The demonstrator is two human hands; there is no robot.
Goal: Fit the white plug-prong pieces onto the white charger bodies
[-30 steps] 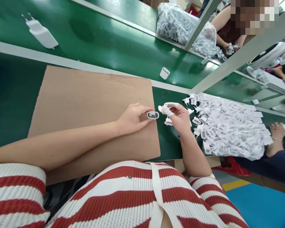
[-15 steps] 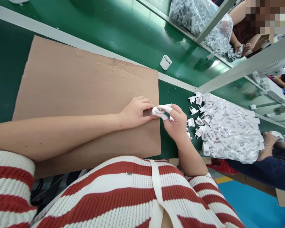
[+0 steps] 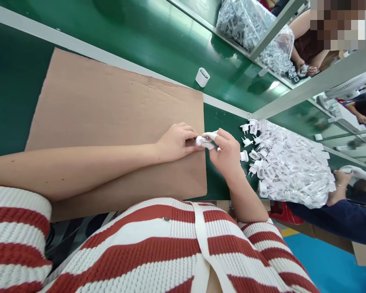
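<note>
Near the right edge of the brown cardboard sheet (image 3: 110, 106), my left hand (image 3: 178, 141) pinches a small white plug part (image 3: 199, 141) between thumb and fingers. From the right, my right hand (image 3: 225, 150) grips the same part, its thumb and forefinger in white finger covers. Fingers hide much of the part. Several loose white plug pieces (image 3: 247, 141) with pins lie on the green table right of my right hand, beside a large pile of them in clear plastic (image 3: 295, 167).
An oval white housing (image 3: 203, 77) stands on the green surface beyond the metal strip (image 3: 225, 106). A metal post (image 3: 308, 79) slants across the right. Other people's hands work at the upper right and far right, near another bag of parts (image 3: 244, 22).
The view has shifted slightly, so the oval housing appears further left. Both hands keep nearly the same place and hold on the white part. The far-right person's hand and white object have moved a little.
</note>
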